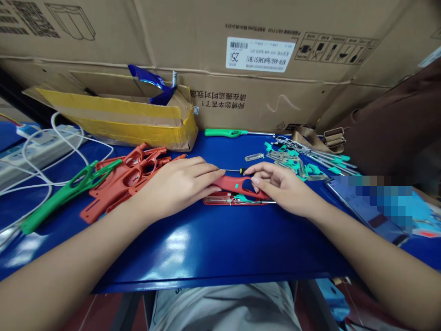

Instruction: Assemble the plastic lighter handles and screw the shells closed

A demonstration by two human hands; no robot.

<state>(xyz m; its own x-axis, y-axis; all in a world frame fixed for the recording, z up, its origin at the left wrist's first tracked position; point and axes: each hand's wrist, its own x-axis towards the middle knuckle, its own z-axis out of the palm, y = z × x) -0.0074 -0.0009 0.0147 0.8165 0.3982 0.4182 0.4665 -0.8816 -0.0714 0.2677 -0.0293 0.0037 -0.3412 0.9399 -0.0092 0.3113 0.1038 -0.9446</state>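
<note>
We've got left hand [188,184] and right hand [280,186] both gripping a red shell [230,184], back from the front edge of our bench [206,257].

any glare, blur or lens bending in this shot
Head view: white glare on the blue table between the forearms; head view: the red casing fairly sharp, the label readable; head view: wide-angle stretch toward the lower corners; head view: pixel blocks hiding part of the phone.
</note>
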